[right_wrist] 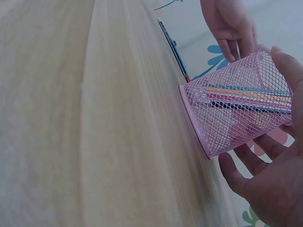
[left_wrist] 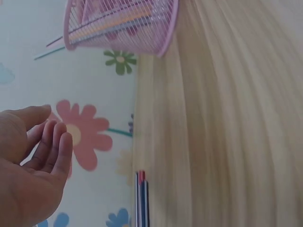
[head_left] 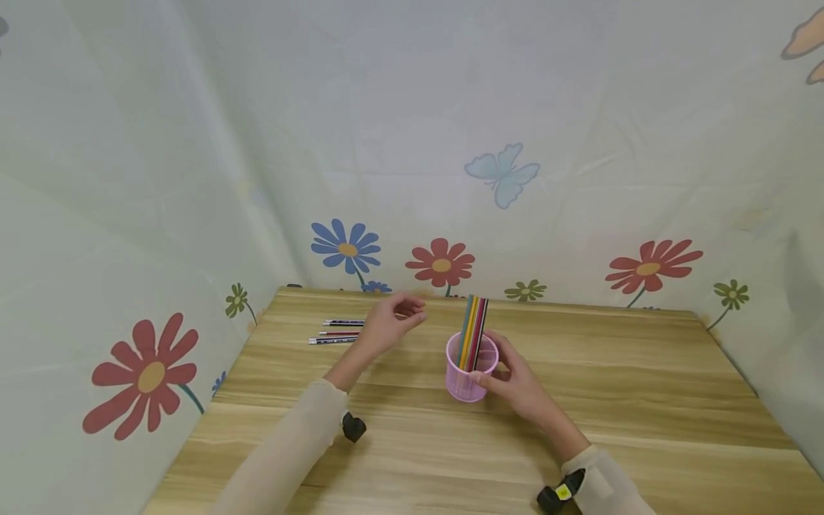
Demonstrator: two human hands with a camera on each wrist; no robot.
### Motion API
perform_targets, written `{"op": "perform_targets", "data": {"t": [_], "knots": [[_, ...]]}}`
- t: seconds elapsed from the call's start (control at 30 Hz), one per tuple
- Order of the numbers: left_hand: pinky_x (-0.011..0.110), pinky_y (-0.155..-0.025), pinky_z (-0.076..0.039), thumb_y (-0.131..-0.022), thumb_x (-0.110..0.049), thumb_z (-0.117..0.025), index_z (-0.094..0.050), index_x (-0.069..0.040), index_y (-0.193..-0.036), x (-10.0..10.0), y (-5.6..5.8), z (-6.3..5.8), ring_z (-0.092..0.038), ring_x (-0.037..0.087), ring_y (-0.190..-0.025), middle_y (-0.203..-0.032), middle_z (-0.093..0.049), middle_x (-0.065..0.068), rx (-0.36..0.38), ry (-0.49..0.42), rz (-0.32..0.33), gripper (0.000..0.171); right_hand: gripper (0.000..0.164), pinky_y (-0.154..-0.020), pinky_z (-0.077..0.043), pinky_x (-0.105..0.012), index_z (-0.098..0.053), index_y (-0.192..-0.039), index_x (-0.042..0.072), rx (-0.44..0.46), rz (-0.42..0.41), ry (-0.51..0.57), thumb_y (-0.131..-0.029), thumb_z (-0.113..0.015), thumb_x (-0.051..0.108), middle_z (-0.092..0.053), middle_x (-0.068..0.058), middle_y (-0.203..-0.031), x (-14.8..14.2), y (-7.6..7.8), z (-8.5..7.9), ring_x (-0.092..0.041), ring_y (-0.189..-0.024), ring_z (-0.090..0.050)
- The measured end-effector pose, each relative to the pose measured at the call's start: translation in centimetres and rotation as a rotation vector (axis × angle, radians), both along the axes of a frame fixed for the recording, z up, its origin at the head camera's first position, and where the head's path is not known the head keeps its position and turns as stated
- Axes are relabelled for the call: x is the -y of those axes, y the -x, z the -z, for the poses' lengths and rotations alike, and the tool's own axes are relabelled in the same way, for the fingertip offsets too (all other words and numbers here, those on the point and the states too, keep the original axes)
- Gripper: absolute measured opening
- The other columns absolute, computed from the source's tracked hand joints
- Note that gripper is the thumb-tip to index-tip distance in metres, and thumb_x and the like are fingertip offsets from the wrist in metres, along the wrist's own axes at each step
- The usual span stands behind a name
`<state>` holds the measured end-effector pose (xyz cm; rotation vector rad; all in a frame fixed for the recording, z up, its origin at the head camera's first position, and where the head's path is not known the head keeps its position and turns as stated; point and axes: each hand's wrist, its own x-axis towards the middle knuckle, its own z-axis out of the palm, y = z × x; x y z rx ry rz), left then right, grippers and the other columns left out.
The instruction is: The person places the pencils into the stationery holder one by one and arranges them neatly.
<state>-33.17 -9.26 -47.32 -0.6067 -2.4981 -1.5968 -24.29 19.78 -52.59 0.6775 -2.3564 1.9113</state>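
A pink mesh pencil holder [head_left: 465, 388] stands on the table with several coloured pencils [head_left: 473, 329] upright in it, in blue, yellow, red and black. My right hand [head_left: 523, 386] grips the holder from its right side, the thumb near the rim and the other fingers round the mesh. To the left of the holder my left hand [head_left: 389, 322] hovers over the table, fingers loosely bent and nothing in them. Several striped pencils [head_left: 335, 340] with white ends lie beyond the left wrist, partly hidden by it; the left wrist view shows their tips [left_wrist: 141, 182].
The wooden table [head_left: 611, 379] meets a pale cloth backdrop [head_left: 399, 143] printed with flowers and a butterfly along its back edge. The same cloth hangs at the left and right sides.
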Motion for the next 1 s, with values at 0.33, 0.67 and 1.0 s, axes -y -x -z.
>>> {"op": "perform_targets", "data": {"t": [0.33, 0.67, 1.0], "knots": [[0.034, -0.084, -0.06, -0.098, -0.014, -0.079, -0.074, 0.0, -0.119, 4.3, 0.8, 2.1, -0.07, 0.016, -0.092, -0.1, -0.075, 0.002, 0.033, 0.145, -0.01, 0.026, 0.078, -0.105, -0.054, -0.048, -0.039, -0.161, 0.013, -0.004, -0.01, -0.002, -0.095, -0.08, 0.008, -0.053, -0.022, -0.15, 0.0, 0.0, 0.0, -0.041, -0.136, -0.052], [0.041, -0.09, -0.059, -0.096, -0.006, -0.079, -0.074, 0.001, -0.121, 6.4, 0.7, 3.1, -0.07, 0.022, -0.099, -0.106, -0.075, 0.009, 0.034, 0.291, 0.01, 0.026, 0.078, -0.106, -0.052, -0.053, -0.039, -0.161, 0.014, 0.003, -0.012, -0.001, -0.094, -0.08, 0.008, -0.053, -0.022, -0.15, 0.0, -0.1, -0.2, -0.043, -0.137, -0.051], [0.043, -0.093, -0.058, -0.095, -0.008, -0.081, -0.075, -0.001, -0.121, 6.8, 1.1, 4.0, -0.07, 0.023, -0.103, -0.11, -0.074, 0.007, 0.011, 0.382, 0.012, 0.028, 0.078, -0.107, -0.051, -0.054, -0.039, -0.161, 0.014, 0.002, -0.012, -0.007, -0.095, -0.079, 0.007, -0.052, -0.022, -0.152, 0.0, 0.0, -0.1, -0.042, -0.138, -0.051]]}}
